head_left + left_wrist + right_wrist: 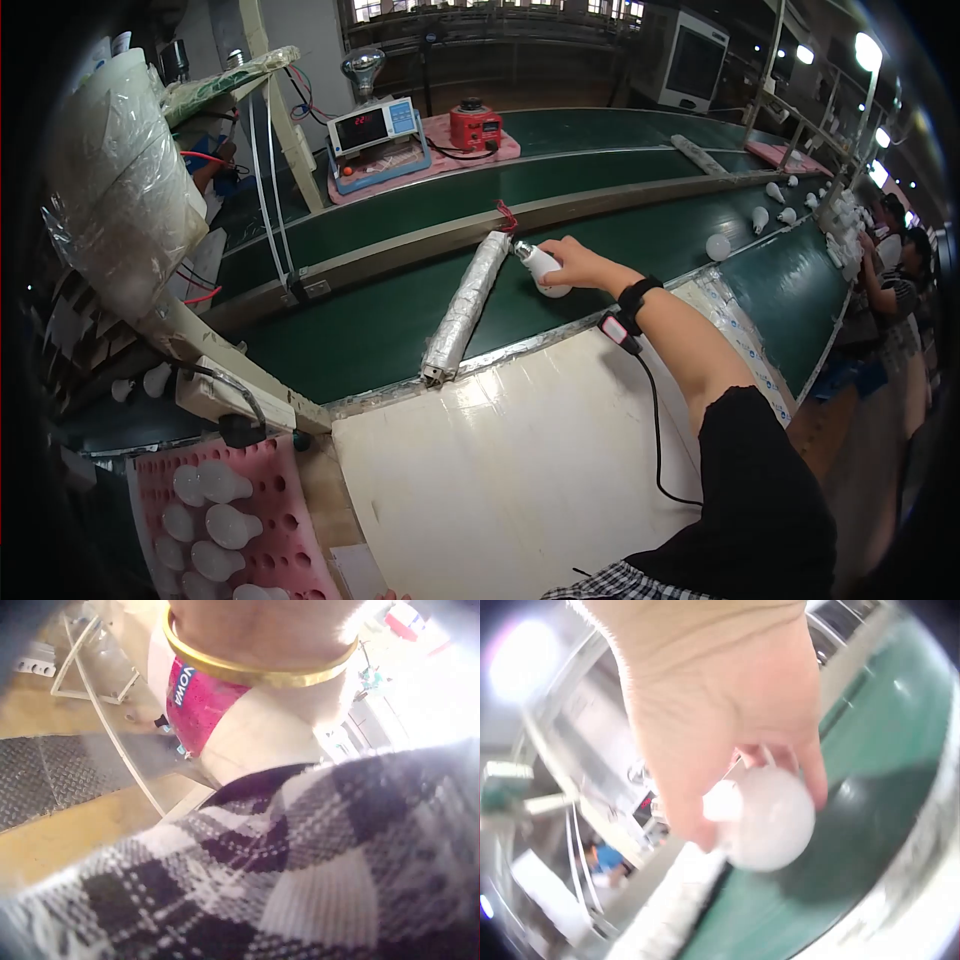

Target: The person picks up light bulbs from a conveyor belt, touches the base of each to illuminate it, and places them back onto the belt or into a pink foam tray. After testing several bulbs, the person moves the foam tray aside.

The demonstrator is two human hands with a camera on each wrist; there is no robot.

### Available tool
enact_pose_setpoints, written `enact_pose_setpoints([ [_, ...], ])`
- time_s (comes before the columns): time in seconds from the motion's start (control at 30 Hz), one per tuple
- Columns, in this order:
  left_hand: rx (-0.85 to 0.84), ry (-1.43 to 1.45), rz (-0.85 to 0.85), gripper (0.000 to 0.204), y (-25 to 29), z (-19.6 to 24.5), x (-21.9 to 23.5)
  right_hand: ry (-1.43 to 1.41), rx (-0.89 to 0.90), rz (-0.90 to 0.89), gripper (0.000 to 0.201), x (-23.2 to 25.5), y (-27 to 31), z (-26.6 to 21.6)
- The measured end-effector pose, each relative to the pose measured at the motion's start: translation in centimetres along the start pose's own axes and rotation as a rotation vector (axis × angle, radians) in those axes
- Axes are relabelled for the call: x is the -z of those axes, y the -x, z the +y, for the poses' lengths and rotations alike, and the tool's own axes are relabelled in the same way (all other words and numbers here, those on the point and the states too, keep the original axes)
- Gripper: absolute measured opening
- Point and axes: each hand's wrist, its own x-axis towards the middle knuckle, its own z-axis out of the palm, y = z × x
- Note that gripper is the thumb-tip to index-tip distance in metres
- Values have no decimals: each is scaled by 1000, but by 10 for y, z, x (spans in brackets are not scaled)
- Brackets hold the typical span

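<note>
In the head view my right hand [583,266] grips a white light bulb [549,280], its metal cap pointing up and left beside the top end of a foil-wrapped bar [468,307]. The right wrist view shows the thumb and fingers of my right hand [724,697] around the bulb's round white globe [774,823], above the green belt. Only a sliver of my left hand [392,596] appears at the bottom edge of the head view. A gold bangle [262,676] and checked cloth fill much of the left wrist view; the left fingers are hidden there.
A white board [500,470] lies in front of the green belt [330,345]. Several bulbs sit in pink foam [285,500] at lower left. A meter [370,128] and a red device [475,126] stand behind. More bulbs lie on the belt at right, near a loose bulb [718,247].
</note>
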Motion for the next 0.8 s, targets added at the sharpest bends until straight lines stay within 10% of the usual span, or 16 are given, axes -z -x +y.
enact_pose_setpoints([
  [0.1, -15, -15, 20, 30, -2, 2, 1, -1279, -174, -246, 52, -7, 70, -31],
  [0.27, -28, 9, 42, 29, -4, 5, 1, -1929, -280, -319, 52, -45, 176, -100],
  [0.8, -11, -5, 114, 26, 4, -1, -8, -1840, -427, -193, 41, -97, 227, -124],
])
